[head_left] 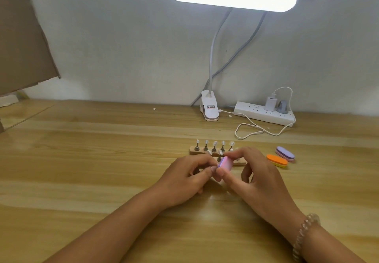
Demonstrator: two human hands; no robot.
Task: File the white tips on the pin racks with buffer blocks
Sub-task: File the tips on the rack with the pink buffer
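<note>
**Friend:** What have you got hold of?

**Me:** My right hand grips the pink buffer block, thumb beneath and forefinger over the top. It sits tilted, just above the front pin rack.

**Friend:** And the other hand?

**Me:** My left hand is curled, with thumb and forefinger pinched together right at the block's near end. I can't tell whether they clasp the block itself or something small against it (my own fingers hide that spot).

**Friend:** Where are the white tips?

**Me:** Upright on their pins. The rear pin rack shows a full row; the front one lies mostly behind my hands.

**Friend:** Any spare blocks?

**Me:** Two lie on the wooden table to my right: an orange buffer block and a purple buffer block, just beside each other, near the racks.
</note>
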